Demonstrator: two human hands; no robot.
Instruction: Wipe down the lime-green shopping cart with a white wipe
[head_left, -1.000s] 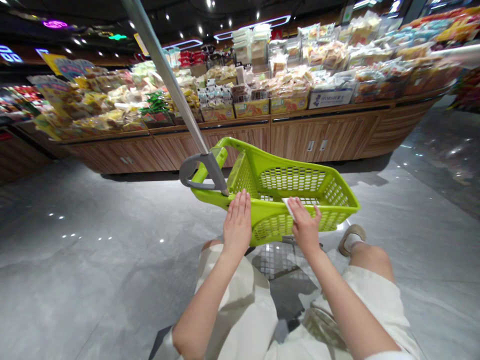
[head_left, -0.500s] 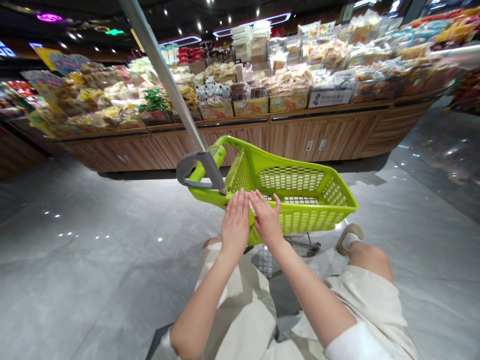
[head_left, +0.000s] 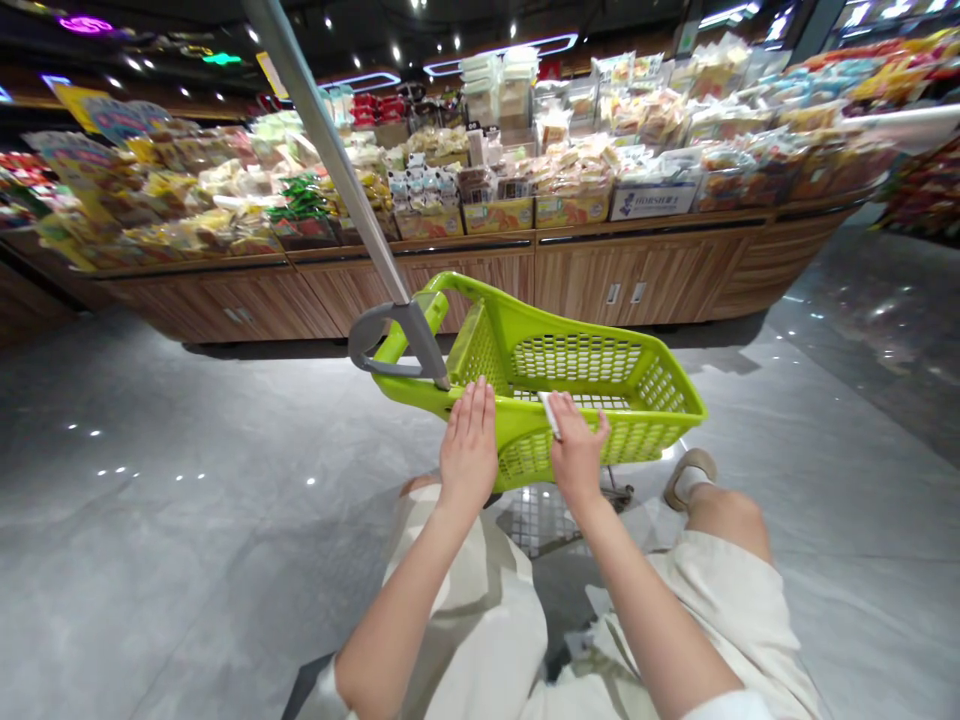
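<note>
A lime-green plastic shopping cart basket [head_left: 577, 360] with a mesh floor and sides sits in front of me. My left hand [head_left: 469, 448] lies flat on its near rim, fingers together. A little to the right, my right hand [head_left: 577, 447] rests on the same rim with a small white piece [head_left: 550, 414] at its fingertips; part of that piece is hidden by the fingers. A long silver pole [head_left: 330, 150] rises from a grey plastic handle [head_left: 390, 338] at the basket's left end.
A wooden display counter [head_left: 637, 280] piled with packaged snacks and boxes stands ahead. Polished grey floor [head_left: 187, 500] spreads around the cart. Below the basket is its wire base [head_left: 536, 520]. My cream shorts, a knee and a beige shoe [head_left: 688, 478] are at lower right.
My right hand has moved from beside the left one rightward along the rim, and the white piece shows again at its fingers. The whole scene has shifted slightly left in view.
</note>
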